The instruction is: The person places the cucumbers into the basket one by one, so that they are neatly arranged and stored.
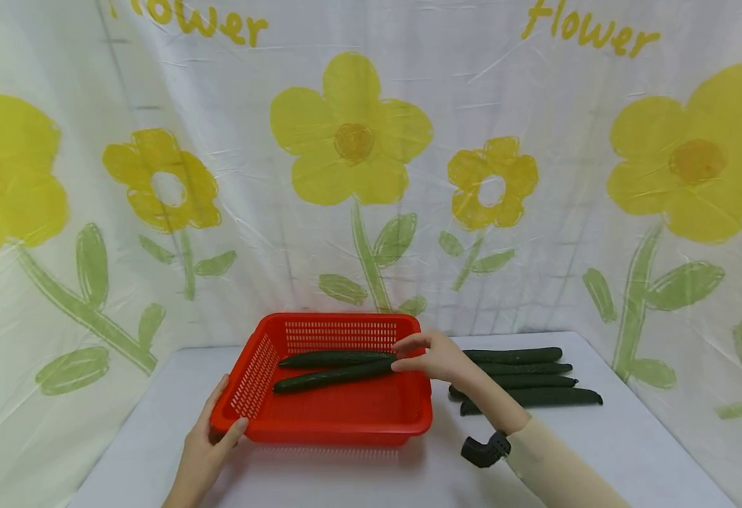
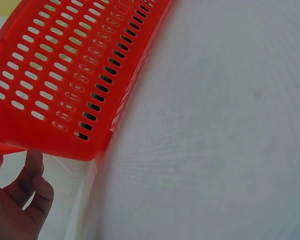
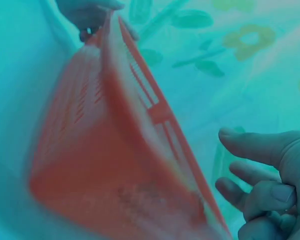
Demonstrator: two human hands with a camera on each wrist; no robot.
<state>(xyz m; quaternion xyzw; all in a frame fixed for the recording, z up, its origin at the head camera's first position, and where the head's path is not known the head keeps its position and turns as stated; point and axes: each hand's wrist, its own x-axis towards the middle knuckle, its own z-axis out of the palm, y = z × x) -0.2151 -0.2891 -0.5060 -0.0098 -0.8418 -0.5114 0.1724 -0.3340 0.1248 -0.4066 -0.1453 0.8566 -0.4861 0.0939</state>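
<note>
Left corner: While the left hand [image 1: 208, 437] pinches the rim of the red basket [image 1: 339, 432] at its near left corner, thumb above and fingers outside, the basket stands on the white table [image 1: 637, 437].
Right rim: the right hand [image 1: 431, 360] reaches across it from the right; the right wrist view shows thumb and fingers spread apart, with nothing between them.
Inside the basket: two cucumbers lie side by side, the rear cucumber [image 1: 339, 358] and the front cucumber [image 1: 332, 377], both running roughly left to right; the front one slants, its right end farther back.
Fingertips: in the head view they overlap the right ends of this pair, whose length stretches away leftward; whether they touch, I cannot tell.
Beside the basket: four outer cucumbers [image 1: 548, 396] lie to its right on the table, long axes also roughly left to right, left ends towards the basket, partly hidden by the right forearm.
Nearer hand: the right, for both groups; the left is at the opposite side.
</note>
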